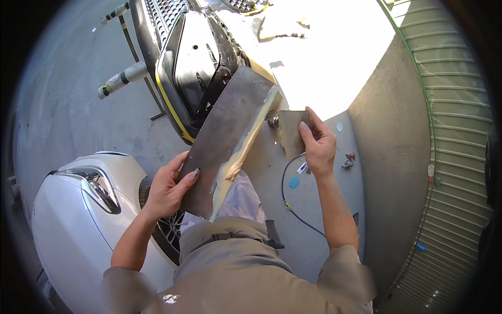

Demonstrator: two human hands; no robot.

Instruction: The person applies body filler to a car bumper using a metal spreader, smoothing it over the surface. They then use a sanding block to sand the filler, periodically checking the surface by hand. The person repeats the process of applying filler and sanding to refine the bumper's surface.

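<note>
My left hand [172,186] grips the lower left end of a large dark rectangular plate [217,131], which is held tilted at a diagonal. A band of pale yellow putty [232,165] runs along the plate's right edge, thicker and pinkish-tan near its middle. My right hand [319,141] pinches a smaller grey spreader blade [290,131] between thumb and fingers, just right of the large plate's upper part. The small blade hides part of what lies behind it.
A dark bumper [183,57] with yellow tape rests beyond my hands, near padded stand arms [120,83]. A white car [78,209] is at my left. On the floor are a hose [300,220], blue disc [294,182] and small tool [348,162]. A ribbed wall [449,157] stands right.
</note>
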